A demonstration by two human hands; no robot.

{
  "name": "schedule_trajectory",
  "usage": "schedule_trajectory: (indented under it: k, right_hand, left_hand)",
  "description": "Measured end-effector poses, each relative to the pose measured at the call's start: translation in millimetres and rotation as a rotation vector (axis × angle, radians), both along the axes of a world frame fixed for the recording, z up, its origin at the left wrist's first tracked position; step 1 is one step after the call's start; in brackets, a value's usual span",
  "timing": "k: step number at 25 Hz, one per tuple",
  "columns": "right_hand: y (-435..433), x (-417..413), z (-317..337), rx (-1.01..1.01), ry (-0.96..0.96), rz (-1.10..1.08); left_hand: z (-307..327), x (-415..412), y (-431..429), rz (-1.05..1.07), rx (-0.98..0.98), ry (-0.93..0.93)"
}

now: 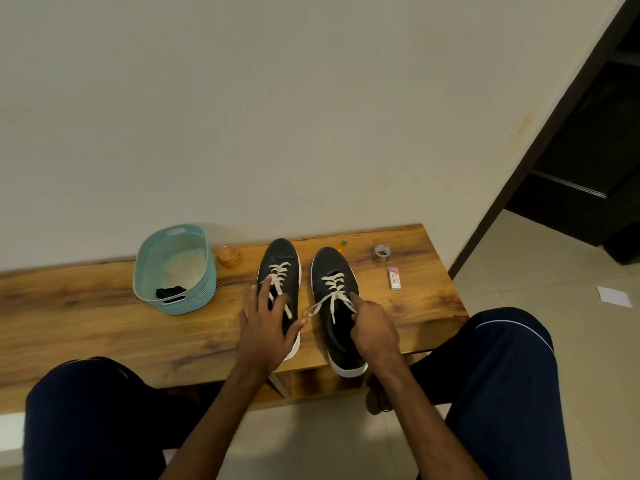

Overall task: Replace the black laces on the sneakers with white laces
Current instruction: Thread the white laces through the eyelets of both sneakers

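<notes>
fingers (265, 289) spread across the left sneaker (281, 252), touching its white laces (279, 270).

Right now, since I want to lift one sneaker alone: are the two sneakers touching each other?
Apart. The head view shows a strip of bench between the left sneaker and the right sneaker.
</notes>
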State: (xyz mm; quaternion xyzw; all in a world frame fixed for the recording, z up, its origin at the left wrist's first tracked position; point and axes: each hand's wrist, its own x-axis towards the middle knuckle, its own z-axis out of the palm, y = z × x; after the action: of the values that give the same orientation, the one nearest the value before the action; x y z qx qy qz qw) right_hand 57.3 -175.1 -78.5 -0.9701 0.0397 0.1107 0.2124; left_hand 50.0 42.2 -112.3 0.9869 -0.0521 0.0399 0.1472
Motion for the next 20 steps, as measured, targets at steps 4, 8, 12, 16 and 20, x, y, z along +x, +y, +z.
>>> schedule_trajectory:
  k: [4, 8, 12, 16, 20]
  right_hand:
    - [33, 15, 0, -0.102, -0.030, 0.070]
    - [49, 26, -5, -0.054, -0.054, 0.096]
    - [45, 41, -11, -0.060, -0.087, 0.133]
    - [35, 56, -11, 0.008, -0.144, 0.172]
    - [-1, 101, -14, 0.334, -0.210, 0.027]
  left_hand:
    - [-19, 0, -4, 0.020, -0.194, 0.015]
    - [-12, 14, -9, 0.038, -0.200, 0.051]
    - [-10, 23, -8, 0.017, -0.163, 0.065]
    - [-8, 29, -8, 0.001, -0.095, 0.037]
    - [-5, 17, -11, -0.134, 0.083, -0.046]
